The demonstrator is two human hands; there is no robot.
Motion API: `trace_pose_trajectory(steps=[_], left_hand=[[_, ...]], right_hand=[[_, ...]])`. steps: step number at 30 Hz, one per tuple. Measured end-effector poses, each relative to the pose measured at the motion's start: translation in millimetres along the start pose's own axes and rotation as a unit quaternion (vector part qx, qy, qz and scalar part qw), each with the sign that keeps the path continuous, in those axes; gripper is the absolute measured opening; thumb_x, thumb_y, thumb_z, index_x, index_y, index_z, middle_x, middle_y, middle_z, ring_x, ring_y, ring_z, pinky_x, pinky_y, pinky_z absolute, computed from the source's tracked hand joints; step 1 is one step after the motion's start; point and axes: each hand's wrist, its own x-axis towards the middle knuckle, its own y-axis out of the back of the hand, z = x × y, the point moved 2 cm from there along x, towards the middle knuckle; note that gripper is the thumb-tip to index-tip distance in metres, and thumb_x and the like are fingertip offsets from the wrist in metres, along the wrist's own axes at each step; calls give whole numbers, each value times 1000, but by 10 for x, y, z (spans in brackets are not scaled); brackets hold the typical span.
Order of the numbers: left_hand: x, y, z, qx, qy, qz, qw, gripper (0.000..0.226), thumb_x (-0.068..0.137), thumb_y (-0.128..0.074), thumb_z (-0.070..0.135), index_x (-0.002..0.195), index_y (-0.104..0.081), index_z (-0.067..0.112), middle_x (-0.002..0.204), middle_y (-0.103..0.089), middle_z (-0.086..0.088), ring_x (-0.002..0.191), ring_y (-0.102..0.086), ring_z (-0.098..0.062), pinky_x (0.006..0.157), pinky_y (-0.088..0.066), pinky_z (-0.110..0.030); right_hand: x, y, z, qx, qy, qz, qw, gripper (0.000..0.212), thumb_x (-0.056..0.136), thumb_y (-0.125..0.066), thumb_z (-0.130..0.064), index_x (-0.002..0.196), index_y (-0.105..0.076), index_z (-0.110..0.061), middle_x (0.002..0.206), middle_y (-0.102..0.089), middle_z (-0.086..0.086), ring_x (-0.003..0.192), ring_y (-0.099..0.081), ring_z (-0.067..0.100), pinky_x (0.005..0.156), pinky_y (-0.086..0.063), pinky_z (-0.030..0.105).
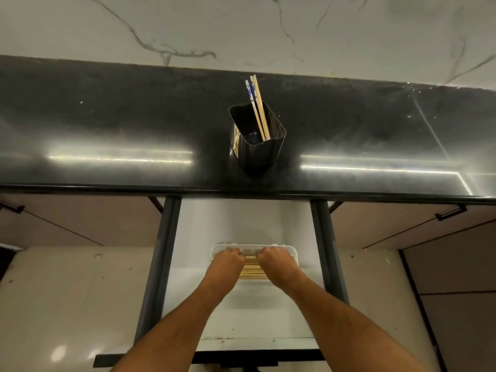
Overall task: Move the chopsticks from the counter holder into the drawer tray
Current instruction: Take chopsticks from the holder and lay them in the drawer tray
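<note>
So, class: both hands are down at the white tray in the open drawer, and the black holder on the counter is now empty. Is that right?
Not quite. The head view shows the black holder is not empty: a few chopsticks stand in it. Both hands, left and right, are at the white tray.

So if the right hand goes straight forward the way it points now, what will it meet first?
Most likely the far wall of the white tray: the right hand lies inside it over the chopsticks, knuckles toward that rim. Beyond is the bare drawer floor. Depth is unclear.
</note>
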Motion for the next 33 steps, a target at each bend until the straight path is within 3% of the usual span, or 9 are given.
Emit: trace_pose_trajectory(steps=[11,26,33], left_hand=[[152,-343,61,-4,15,-17,1000,31,95,-56,6,125,-63,8,127,-65,-12,119,-60,-29,107,-43,-38],[201,-383,-14,-59,69,-1,996,45,92,-66,9,136,-56,12,140,-58,-8,128,-55,-25,110,-44,-35],[205,-433,-10,-76,80,-12,994,50,92,-66,8,139,-53,13,143,-56,-7,130,-53,-23,107,-47,-33]], right_hand=[[152,-395,72,12,-20,-17,1000,25,97,-52,-4,113,-70,-6,114,-73,14,101,-71,31,87,-56,41],[152,-538,224,39,-46,-4,998,24,87,-72,-14,111,-70,-13,113,-72,8,96,-71,27,84,-59,38],[156,-554,274,23,-44,-9,999,22,84,-66,-3,103,-72,-12,108,-72,10,94,-71,30,79,-58,39]])
